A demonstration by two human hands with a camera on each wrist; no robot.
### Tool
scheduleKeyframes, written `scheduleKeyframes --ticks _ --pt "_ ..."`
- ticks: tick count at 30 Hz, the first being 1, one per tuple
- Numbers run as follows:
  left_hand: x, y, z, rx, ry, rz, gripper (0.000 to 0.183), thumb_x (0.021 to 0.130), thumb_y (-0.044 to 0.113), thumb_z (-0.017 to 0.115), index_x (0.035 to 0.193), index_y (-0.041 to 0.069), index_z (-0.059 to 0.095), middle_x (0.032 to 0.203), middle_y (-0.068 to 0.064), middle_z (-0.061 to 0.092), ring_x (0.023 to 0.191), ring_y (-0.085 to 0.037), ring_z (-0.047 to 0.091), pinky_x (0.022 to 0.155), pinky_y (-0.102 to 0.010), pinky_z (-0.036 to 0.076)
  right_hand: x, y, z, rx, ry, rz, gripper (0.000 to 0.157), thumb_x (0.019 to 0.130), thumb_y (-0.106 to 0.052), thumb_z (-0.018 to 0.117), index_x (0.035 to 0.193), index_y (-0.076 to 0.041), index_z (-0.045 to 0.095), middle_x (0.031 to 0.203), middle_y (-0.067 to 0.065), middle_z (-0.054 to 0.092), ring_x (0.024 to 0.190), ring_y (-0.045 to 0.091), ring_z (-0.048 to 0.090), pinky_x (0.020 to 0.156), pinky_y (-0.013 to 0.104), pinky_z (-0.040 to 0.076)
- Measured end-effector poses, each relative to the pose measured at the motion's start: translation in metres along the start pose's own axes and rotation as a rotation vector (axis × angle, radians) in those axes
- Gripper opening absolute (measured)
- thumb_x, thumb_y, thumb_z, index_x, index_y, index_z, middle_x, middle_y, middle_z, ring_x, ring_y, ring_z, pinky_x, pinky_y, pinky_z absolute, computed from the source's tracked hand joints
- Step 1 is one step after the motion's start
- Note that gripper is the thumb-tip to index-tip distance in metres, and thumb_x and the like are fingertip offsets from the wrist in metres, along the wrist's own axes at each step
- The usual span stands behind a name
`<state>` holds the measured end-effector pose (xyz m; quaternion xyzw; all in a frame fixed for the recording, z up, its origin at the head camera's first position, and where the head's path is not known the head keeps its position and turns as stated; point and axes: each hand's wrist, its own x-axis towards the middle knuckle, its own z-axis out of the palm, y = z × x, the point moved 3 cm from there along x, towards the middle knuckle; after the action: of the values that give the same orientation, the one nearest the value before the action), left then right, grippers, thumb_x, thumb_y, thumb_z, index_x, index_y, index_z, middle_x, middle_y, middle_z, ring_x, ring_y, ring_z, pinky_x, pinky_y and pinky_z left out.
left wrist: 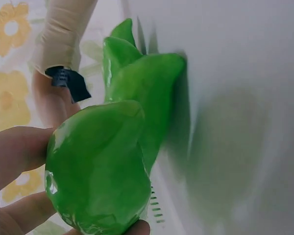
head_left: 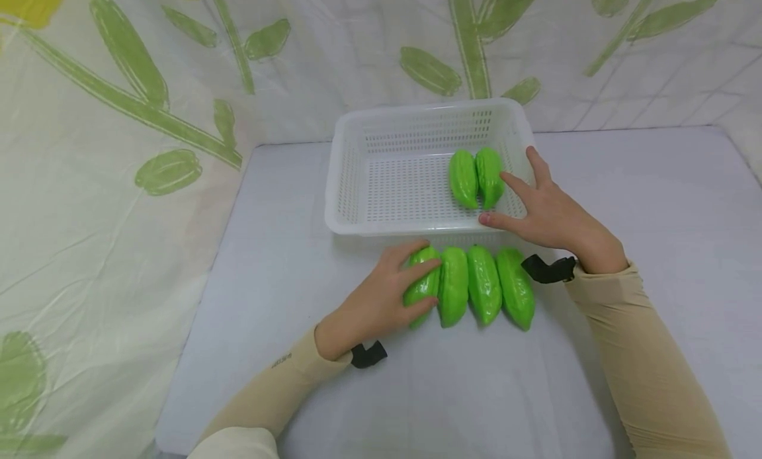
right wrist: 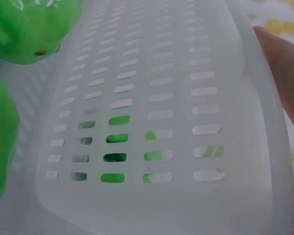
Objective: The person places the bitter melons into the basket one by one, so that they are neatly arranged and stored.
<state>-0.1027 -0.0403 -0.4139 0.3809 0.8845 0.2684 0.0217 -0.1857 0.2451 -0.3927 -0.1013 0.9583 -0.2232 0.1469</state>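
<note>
My left hand (head_left: pixel 383 290) grips the leftmost long, glossy green vegetable (head_left: pixel 424 286), its fingers spread over it. In the left wrist view, the fingers and a fingertip sit around this lobed green vegetable (left wrist: pixel 98 166). Three more of the same kind, such as the one at the far end (head_left: pixel 515 288), lie side by side to its right. My right hand (head_left: pixel 550 211) is spread over the right front corner of the white basket (head_left: pixel 387 228). Two green vegetables (head_left: pixel 463 179) lie inside the basket, beside that hand. The right wrist view shows the basket's slotted wall (right wrist: pixel 161 98) close up.
The basket stands at the back of a white-covered table (head_left: pixel 464 393). Behind and to the left hangs a pale curtain (head_left: pixel 333 42) with printed leaves and yellow flowers. Each wrist carries a black strap piece (head_left: pixel 369 354).
</note>
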Motion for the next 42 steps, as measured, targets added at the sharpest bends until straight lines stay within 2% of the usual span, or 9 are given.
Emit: scheduleKeyframes --ticks 5,12,21,27,33,38,42 --pt "-0.003 0.011 -0.004 0.01 0.035 0.079 0.057 0.092 0.028 0.08 0.143 0.009 0.062 0.157 -0.02 0.044 0.145 -0.035 0.043 0.12 -0.048 0.04 -0.001 0.0 -0.001 -0.001 -0.001 0.001 0.108 0.093 -0.077 0.055 0.166 -0.006 0.021 0.169 0.008 -0.034 0.147 0.062 0.029 0.114 0.075 0.031" --pt "-0.005 0.021 -0.008 -0.008 0.016 0.078 0.058 0.093 0.029 0.08 0.144 0.01 0.061 0.159 -0.017 0.041 0.146 -0.032 0.042 0.118 -0.045 0.042 -0.002 -0.001 -0.002 0.002 -0.007 0.005 0.107 0.093 -0.077 0.055 0.167 -0.006 0.02 0.169 0.008 -0.034 0.147 0.062 0.029 0.114 0.074 0.031" --pt "-0.009 0.031 -0.016 -0.034 0.029 0.122 0.057 0.092 0.031 0.08 0.143 0.012 0.063 0.16 -0.011 0.043 0.146 -0.028 0.043 0.119 -0.04 0.041 -0.001 0.001 -0.002 0.004 -0.011 0.003 0.108 0.093 -0.077 0.056 0.167 -0.008 0.019 0.168 0.006 -0.035 0.148 0.061 0.027 0.114 0.075 0.029" --pt "-0.012 0.036 -0.029 -0.039 0.055 0.106 0.058 0.092 0.031 0.081 0.145 0.015 0.062 0.162 -0.01 0.042 0.147 -0.026 0.043 0.118 -0.039 0.043 0.0 0.0 -0.001 0.006 -0.005 -0.004 0.107 0.093 -0.076 0.056 0.167 -0.007 0.02 0.169 0.007 -0.034 0.148 0.062 0.026 0.114 0.075 0.03" --pt "-0.011 0.036 -0.043 -0.053 0.086 0.086 0.059 0.093 0.033 0.079 0.146 0.016 0.061 0.164 -0.006 0.038 0.15 -0.024 0.04 0.121 -0.04 0.04 0.001 -0.002 0.0 0.004 0.002 -0.006 0.107 0.093 -0.076 0.056 0.166 -0.007 0.021 0.169 0.008 -0.033 0.146 0.062 0.029 0.113 0.075 0.031" --pt "-0.002 0.031 -0.058 -0.095 0.085 0.048 0.059 0.096 0.033 0.076 0.149 0.017 0.058 0.166 -0.004 0.035 0.152 -0.023 0.036 0.12 -0.042 0.041 0.0 -0.002 0.0 0.006 0.0 0.002 0.107 0.093 -0.076 0.056 0.167 -0.008 0.021 0.169 0.008 -0.033 0.147 0.063 0.028 0.113 0.075 0.031" --pt "0.011 0.02 -0.069 -0.117 0.107 0.005 0.057 0.097 0.032 0.075 0.149 0.016 0.059 0.164 -0.005 0.037 0.152 -0.025 0.035 0.119 -0.046 0.041 -0.001 -0.002 0.0 0.011 -0.004 0.009 0.107 0.092 -0.076 0.056 0.167 -0.008 0.02 0.169 0.007 -0.034 0.147 0.063 0.026 0.114 0.076 0.03"
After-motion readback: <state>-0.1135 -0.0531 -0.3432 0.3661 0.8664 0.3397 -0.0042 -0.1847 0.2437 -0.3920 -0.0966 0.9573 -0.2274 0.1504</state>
